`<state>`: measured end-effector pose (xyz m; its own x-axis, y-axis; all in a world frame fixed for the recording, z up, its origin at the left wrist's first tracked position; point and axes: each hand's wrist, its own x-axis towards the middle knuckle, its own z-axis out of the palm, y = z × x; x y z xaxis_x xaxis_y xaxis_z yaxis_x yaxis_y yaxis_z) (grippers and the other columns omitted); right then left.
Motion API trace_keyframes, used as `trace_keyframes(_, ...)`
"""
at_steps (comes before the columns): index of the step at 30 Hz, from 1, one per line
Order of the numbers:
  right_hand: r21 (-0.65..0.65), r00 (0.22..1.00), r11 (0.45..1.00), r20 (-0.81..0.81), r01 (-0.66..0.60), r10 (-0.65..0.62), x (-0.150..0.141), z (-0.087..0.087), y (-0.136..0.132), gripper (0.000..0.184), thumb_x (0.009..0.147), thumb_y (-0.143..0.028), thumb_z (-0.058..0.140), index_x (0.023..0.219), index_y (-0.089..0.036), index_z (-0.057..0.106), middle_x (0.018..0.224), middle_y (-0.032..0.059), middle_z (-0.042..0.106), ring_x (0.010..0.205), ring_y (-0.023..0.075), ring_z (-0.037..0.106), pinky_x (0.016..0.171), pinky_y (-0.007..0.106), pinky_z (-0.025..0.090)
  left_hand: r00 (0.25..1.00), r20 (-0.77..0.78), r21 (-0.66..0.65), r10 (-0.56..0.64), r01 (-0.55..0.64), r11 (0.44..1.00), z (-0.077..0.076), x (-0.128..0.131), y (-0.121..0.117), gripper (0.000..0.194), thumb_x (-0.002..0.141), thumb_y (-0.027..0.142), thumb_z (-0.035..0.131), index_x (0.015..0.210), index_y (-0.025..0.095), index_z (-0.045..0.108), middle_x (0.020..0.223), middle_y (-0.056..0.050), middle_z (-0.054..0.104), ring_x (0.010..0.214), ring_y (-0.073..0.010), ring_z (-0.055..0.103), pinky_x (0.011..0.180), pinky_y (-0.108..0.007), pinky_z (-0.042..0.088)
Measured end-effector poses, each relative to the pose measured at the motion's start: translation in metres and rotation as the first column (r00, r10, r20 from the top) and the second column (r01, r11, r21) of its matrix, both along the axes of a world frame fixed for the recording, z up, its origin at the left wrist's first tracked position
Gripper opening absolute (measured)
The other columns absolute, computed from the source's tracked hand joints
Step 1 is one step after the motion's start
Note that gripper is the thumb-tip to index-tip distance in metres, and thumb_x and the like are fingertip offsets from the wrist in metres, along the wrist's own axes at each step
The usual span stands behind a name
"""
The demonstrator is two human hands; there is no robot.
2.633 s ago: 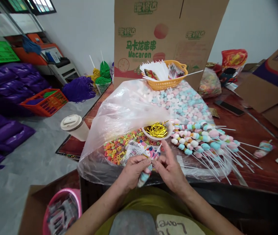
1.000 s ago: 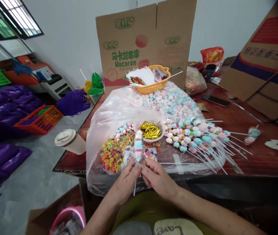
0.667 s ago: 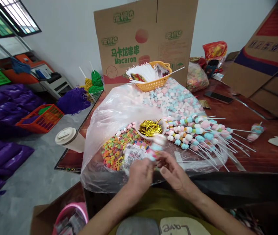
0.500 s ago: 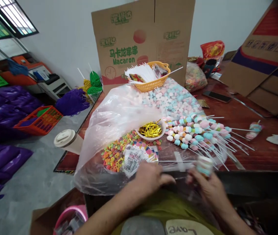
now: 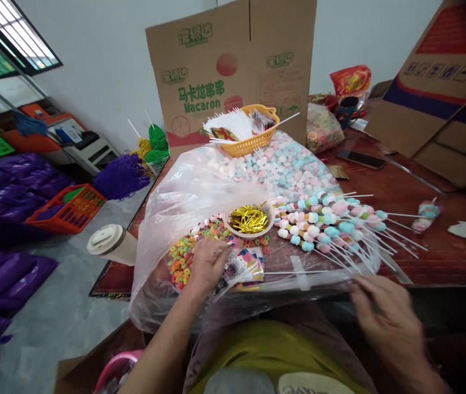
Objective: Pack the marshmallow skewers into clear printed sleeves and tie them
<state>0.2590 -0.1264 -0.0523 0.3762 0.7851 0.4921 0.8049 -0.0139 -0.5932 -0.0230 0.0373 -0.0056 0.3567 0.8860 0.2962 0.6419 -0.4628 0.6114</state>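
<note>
My left hand [image 5: 206, 262] lies palm down, fingers spread, on a stack of small printed wrappers [image 5: 246, 261] beside a heap of coloured ring candies [image 5: 179, 256]. My right hand [image 5: 384, 314] hovers at the table's front edge with its fingers stretched out and nothing in them, just below the stick ends of the marshmallow skewers [image 5: 327, 223]. A white bowl of gold twist ties [image 5: 249, 219] stands behind the wrappers. All of this rests on a clear plastic sheet [image 5: 184, 191].
Loose pastel marshmallows [image 5: 282, 164] fill the sheet's far part, below an orange basket of white sticks [image 5: 253, 143] and a "Macaron" carton [image 5: 233, 60]. A lidded paper cup [image 5: 112, 245] stands left; a wrapped skewer [image 5: 425, 215] and a phone [image 5: 360, 159] lie right. A pink bucket [image 5: 114, 368] sits below.
Both hands held a wrapped marshmallow skewer; my right hand swung it off to the right and is now empty. My left hand went to the wrapper stack.
</note>
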Motion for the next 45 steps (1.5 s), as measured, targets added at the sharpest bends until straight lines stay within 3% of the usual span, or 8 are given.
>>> trace_keyframes(3,0.118,0.913,0.909,-0.035,-0.399,0.406,-0.058,0.029,0.051,0.03,0.077,-0.029,0.058,0.106,-0.022,0.056,0.105,0.0117,0.057,0.101,0.0283,0.052,0.085,0.045,0.042,0.974,0.05,-0.186,-0.222,0.228,0.956,0.03,0.005,-0.029,0.021,0.082,0.033,0.05,0.069,0.021,0.062,0.068,-0.002,0.061,0.068,-0.0161,0.052,0.077,-0.029,0.038)
trace_keyframes(5,0.02,0.713,0.736,-0.234,-0.677,0.661,-0.092,0.045,0.071,0.011,0.081,-0.024,0.05,0.085,-0.02,0.059,0.084,0.006,0.06,0.084,0.021,0.056,0.073,0.034,0.046,0.97,0.107,-0.28,-0.216,0.238,0.93,0.035,0.005,-0.045,0.022,0.085,0.034,0.046,0.075,0.02,0.059,0.07,-0.001,0.059,0.069,-0.0155,0.051,0.069,-0.026,0.038)
trace_keyframes(11,-0.055,0.712,0.808,-0.51,-0.586,0.482,-0.106,0.043,0.078,0.018,0.082,-0.026,0.047,0.065,-0.018,0.049,0.063,-0.0014,0.05,0.062,0.0131,0.049,0.057,0.024,0.04,0.972,0.233,-0.493,0.033,0.089,0.865,0.003,0.004,-0.06,0.022,0.075,0.038,0.06,0.081,0.018,0.054,0.065,0.003,0.053,0.057,-0.0113,0.045,0.054,-0.021,0.035)
trace_keyframes(18,-0.116,0.656,0.742,-0.57,-0.661,0.495,-0.071,0.049,0.07,0.014,0.079,-0.029,0.052,0.071,-0.019,0.046,0.066,-0.0026,0.05,0.061,0.0112,0.046,0.052,0.021,0.037,0.943,0.208,-0.523,-0.261,0.333,0.785,0.017,0.028,-0.046,0.022,0.075,0.034,0.058,0.062,0.016,0.059,0.057,0.001,0.055,0.057,-0.0119,0.047,0.056,-0.021,0.036)
trace_keyframes(28,-0.108,0.883,0.89,-0.222,-0.443,0.413,-0.07,0.033,0.081,0.04,0.089,-0.037,0.039,0.053,-0.02,0.032,0.047,-0.0038,0.036,0.045,0.0098,0.037,0.045,0.023,0.028,0.963,0.171,-0.322,-0.21,0.256,0.912,-0.002,0.039,-0.043,0.021,0.077,0.032,0.057,0.061,0.018,0.057,0.055,0.002,0.053,0.054,-0.0115,0.047,0.054,-0.02,0.035)
trace_keyframes(34,-0.054,0.998,0.998,0.041,-0.04,0.042,0.021,0.065,0.103,0.025,0.086,-0.029,0.043,0.068,-0.016,0.054,0.069,0.0083,0.053,0.071,0.0197,0.048,0.061,0.03,0.034,0.967,0.143,-0.077,-0.209,0.221,0.972,-0.008,0.026,-0.033,0.018,0.083,0.023,0.049,0.078,0.022,0.066,0.073,-0.003,0.067,0.068,-0.0159,0.061,0.063,-0.023,0.044)
trace_keyframes(39,-0.446,0.816,0.82,0.576,0.358,-0.043,0.077,0.06,0.104,0.015,0.079,-0.017,0.05,0.071,-0.01,0.06,0.071,0.0144,0.058,0.066,0.0256,0.055,0.054,0.032,0.034,0.963,0.145,0.15,-0.227,0.205,0.967,-0.012,0.012,-0.028,0.024,0.082,0.018,0.052,0.099,0.025,0.066,0.091,-0.005,0.072,0.084,-0.018,0.065,0.078,-0.027,0.046)
trace_keyframes(45,0.016,0.824,0.983,0.542,0.185,-0.164,0.088,0.059,0.08,0.018,0.086,-0.02,0.045,0.091,-0.018,0.061,0.103,0.0134,0.058,0.09,0.029,0.056,0.071,0.042,0.044,0.957,0.067,0.355,-0.281,0.24,0.904,-0.003,0.003,-0.025,0.02,0.087,0.022,0.046,0.095,0.021,0.065,0.084,-0.005,0.073,0.077,-0.0158,0.067,0.075,-0.028,0.049)
